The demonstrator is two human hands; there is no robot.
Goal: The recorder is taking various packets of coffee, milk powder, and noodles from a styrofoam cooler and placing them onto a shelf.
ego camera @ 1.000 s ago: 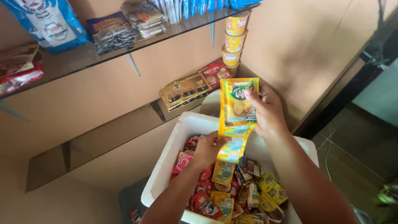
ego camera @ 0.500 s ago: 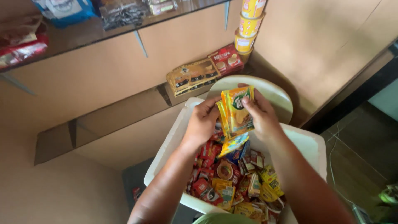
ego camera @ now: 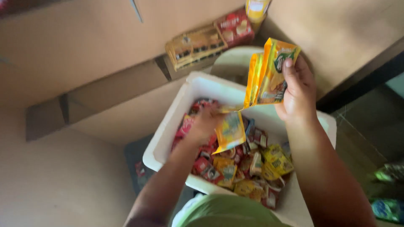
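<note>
My right hand (ego camera: 298,86) holds up the top of a strip of yellow snack sachets (ego camera: 271,71), folded over at the upper end, above a white foam box (ego camera: 168,134). My left hand (ego camera: 205,124) grips the lower yellow sachet (ego camera: 229,132) of the same strip, just over the box's contents. The box is filled with several small red and yellow sachets (ego camera: 248,168). My left hand is blurred by motion.
A glass shelf on the tan wall carries a yellow-brown packet box (ego camera: 195,46), a red packet box (ego camera: 235,27) and a yellow cup stack (ego camera: 256,8). A pale round lid or basin (ego camera: 235,61) sits behind the box. Green packets (ego camera: 389,189) lie on the dark floor at right.
The camera has tilted further down. The sachet strip, first stretched tall, was gathered at the box and is now spread again, right hand raised to the right, left hand lowered into the box.
</note>
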